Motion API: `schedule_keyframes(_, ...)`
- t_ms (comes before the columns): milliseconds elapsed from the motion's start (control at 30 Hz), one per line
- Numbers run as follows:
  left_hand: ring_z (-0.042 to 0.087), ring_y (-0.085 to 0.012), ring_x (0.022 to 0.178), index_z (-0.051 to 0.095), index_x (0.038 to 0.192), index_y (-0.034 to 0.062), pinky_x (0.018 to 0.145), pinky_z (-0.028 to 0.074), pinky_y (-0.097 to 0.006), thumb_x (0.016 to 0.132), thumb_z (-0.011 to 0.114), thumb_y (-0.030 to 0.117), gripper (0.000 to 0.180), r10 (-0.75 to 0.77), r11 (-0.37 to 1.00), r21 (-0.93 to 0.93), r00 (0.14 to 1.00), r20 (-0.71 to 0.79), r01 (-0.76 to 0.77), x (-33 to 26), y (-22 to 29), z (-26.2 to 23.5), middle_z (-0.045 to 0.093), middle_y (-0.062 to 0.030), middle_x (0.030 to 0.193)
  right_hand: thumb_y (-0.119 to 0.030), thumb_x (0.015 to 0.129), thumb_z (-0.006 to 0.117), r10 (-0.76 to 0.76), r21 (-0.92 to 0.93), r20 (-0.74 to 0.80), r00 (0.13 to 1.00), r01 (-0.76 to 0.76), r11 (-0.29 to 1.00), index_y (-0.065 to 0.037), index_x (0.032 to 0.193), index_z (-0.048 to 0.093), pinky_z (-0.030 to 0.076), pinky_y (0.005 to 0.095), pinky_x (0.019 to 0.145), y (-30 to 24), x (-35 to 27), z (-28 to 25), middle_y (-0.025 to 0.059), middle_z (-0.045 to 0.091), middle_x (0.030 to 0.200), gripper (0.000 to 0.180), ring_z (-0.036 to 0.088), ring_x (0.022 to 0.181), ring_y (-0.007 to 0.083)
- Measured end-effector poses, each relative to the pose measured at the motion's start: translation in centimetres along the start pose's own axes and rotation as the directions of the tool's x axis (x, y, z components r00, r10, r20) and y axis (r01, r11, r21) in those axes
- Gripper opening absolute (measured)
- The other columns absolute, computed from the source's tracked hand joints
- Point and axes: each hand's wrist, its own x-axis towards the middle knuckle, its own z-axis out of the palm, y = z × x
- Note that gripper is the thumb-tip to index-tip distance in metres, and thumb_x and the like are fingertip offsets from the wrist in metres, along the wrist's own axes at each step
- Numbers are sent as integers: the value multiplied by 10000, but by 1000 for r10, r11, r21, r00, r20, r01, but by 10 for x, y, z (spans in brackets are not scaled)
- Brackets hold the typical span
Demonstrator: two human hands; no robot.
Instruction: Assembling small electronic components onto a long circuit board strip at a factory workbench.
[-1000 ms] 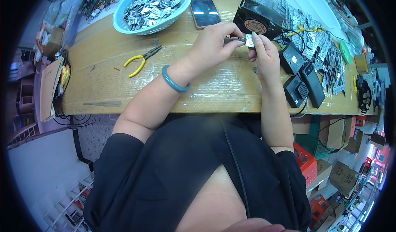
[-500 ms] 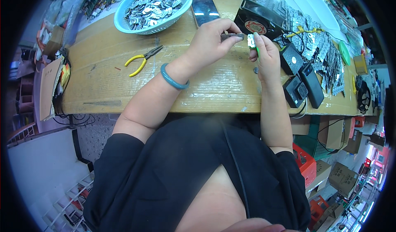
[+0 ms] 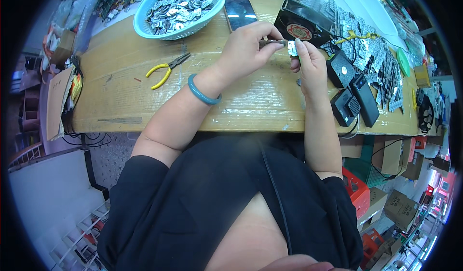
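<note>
My left hand (image 3: 248, 49) fingers pinch a dark tool (image 3: 270, 43); my right hand (image 3: 311, 68) fingers pinch a small metal piece (image 3: 292, 48), near the surface's (image 3: 120, 97) far edge.

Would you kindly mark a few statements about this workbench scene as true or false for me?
1. The left hand and the right hand together hold a small metal part above the table. True.
2. The yellow-handled pliers are in the right hand. False: they lie on the table, left of both hands.
3. The light blue basket holds many small metal pieces. True.
4. A teal bangle sits on the right wrist. False: it is on the left wrist.
5. The phone lies inside the basket. False: it lies on the table beside it.
</note>
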Motion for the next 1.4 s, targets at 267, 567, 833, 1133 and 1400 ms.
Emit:
schedule_keyframes(267,598,-152,712,614,901,-29,658,500,-264,808,640,33,115,55,997,47,998,17,-55,0,3,3,607,-95,821,-261,967,499,-8,6,-12,1000,8,1000,-86,769,572,342,173,499,0,0,1,-39,497,626,274,437,543,21)
schedule_keyframes(567,585,-85,687,636,941,17,608,492,-224,836,674,135,163,-165,817,-466,913,373,339,3,-5,-18,617,-32,867,-247,964,503,-47,-168,101,994,64,984,-52,820,602,351,173,503,2,0,-3,-32,519,666,262,456,557,29)
schedule_keyframes(833,614,-217,749,692,829,67,655,481,-333,740,702,193,154,-39,996,71,954,-296,62,9,-10,-63,633,-106,860,-270,977,483,-151,-9,-241,959,153,988,-39,850,599,374,192,531,1,1,-2,-13,507,667,288,448,573,46)
schedule_keyframes(1133,585,-86,708,660,960,55,561,464,-217,791,709,124,189,-302,915,-286,953,-25,283,6,19,-59,626,-13,816,-263,977,479,-143,-62,-15,990,141,988,-30,834,580,411,206,562,0,-2,4,4,533,710,291,502,616,75)
schedule_keyframes(1400,553,-64,720,633,952,25,571,452,-212,799,717,164,223,-304,825,-418,923,236,379,0,9,-23,626,-12,823,-206,982,467,-161,-66,120,980,170,983,-10,873,582,435,204,594,-2,-5,4,14,555,737,252,526,642,73)
